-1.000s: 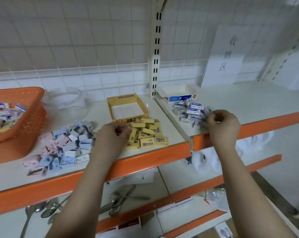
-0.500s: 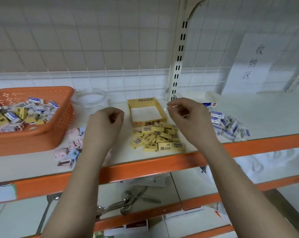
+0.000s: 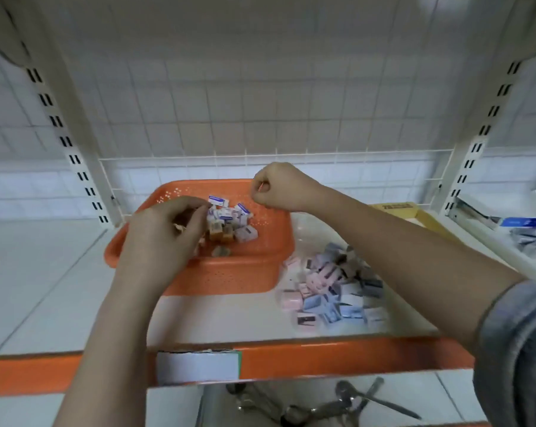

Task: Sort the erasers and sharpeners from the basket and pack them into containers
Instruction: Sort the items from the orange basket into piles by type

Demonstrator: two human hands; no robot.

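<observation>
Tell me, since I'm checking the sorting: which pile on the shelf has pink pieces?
The pile right of the orange basket: pink and light-blue pieces mixed. The basket's heap shows white-blue and brownish pieces.

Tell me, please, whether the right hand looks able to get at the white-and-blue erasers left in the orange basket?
Probably yes. The right hand hovers over the orange basket's far rim, beside the white-and-blue erasers, with nothing between. The left hand crowds only the pile's other side.

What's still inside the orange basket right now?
A small heap of items lies in the orange basket: white-and-blue wrapped pieces, some brownish ones, a pale one. The left hand covers the basket's left part, so anything beneath it is hidden.
</observation>
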